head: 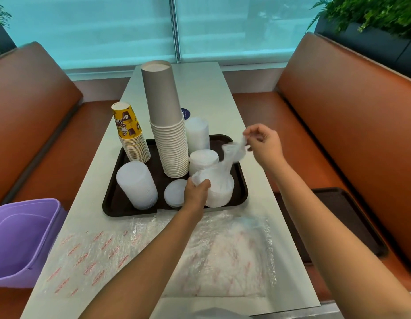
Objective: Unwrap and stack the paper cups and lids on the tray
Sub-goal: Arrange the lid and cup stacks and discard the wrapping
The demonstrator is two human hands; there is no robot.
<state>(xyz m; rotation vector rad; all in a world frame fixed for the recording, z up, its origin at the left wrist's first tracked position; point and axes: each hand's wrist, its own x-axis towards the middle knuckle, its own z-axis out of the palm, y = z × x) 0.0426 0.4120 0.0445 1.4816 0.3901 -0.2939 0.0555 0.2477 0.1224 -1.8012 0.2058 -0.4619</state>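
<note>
- The wrapped lid stack [219,192] stands at the near right corner of the dark tray [112,203], just beside a low pile of bare lids [175,196] on its left; its thin plastic wrapper [232,150] is bunched upward into a twisted neck
- The left hand [196,192] grips the wrapper's lower edge against the stack's left side, fingers curled round the film; the right hand [263,143] pinches the wrapper's top end and holds it up and to the right, above the tray's right rim
- Already bare on the tray: the tall grey cup stack [167,120] at the middle, the yellow cup stack [131,134] at far left, a lid stack [137,184] at near left, two more lid stacks [199,143] on the right
- The step in hand looks to be stripping the film off these lids; it goes best if the left hand pins the stack down while the right draws straight up, not sideways; a slanted pull could tip the lids toward the grey cups
- Spent printed wrap [153,245] lies on the table's near end; the purple bin [22,240] waits at near left for this film
</note>
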